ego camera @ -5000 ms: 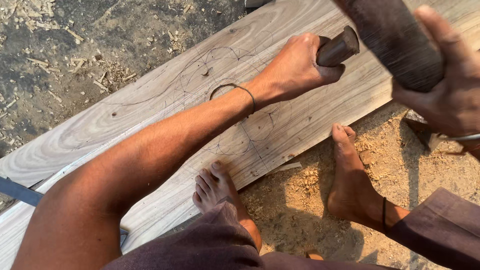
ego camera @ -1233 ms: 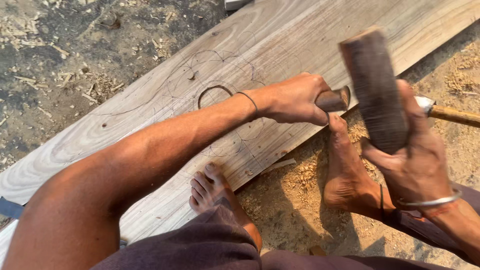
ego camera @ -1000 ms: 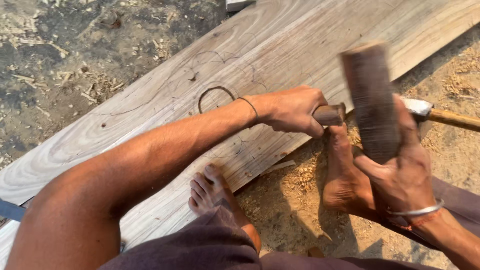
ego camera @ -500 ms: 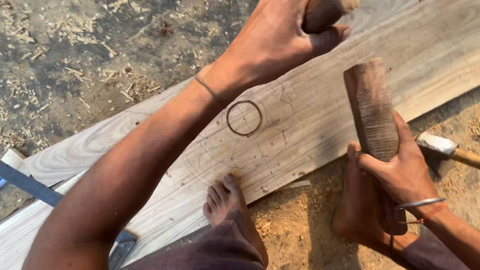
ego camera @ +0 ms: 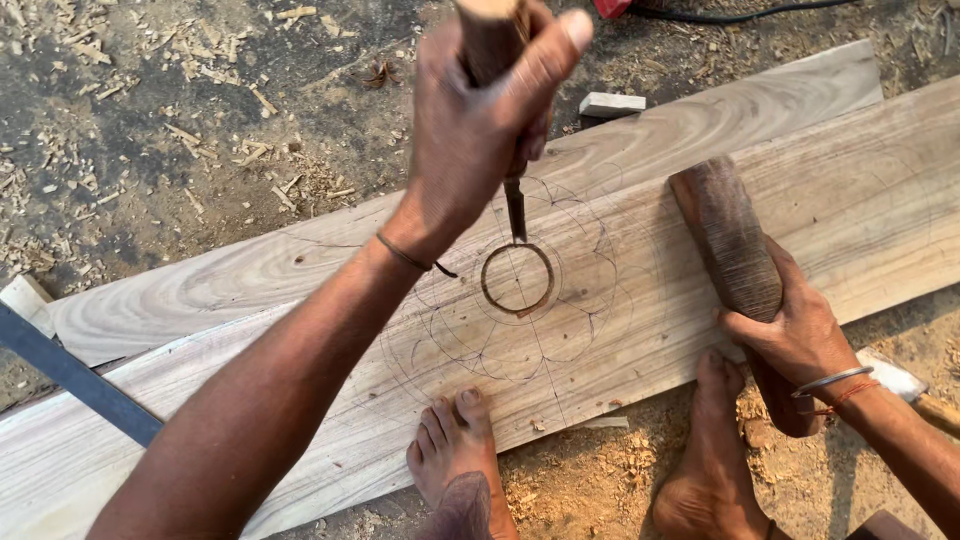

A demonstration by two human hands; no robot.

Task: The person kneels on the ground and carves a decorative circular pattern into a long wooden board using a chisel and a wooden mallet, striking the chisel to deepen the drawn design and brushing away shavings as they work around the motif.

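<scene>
Your left hand (ego camera: 480, 120) is clamped around the wooden handle of a chisel (ego camera: 514, 205), whose blade stands almost upright with its tip on the top of the carved ring (ego camera: 517, 279) in the plank (ego camera: 700, 130). Your right hand (ego camera: 795, 335) is closed on the lower end of a thick wooden mallet (ego camera: 727, 240), which rests along the board to the right of the ring, well apart from the chisel. The pencilled petal pattern (ego camera: 520, 300) spreads around the ring, and your bare feet (ego camera: 458, 455) press on the near edge of the plank, over the sawdust (ego camera: 610, 470).

To cut this groove cleanly, I would keep the blade's edge seated exactly in the scored line before lifting the mallet, and keep the handle steady. Keep your toes back from the pattern. Strike squarely on the handle's top, lightly, so the tip does not skid across the grain.
</scene>
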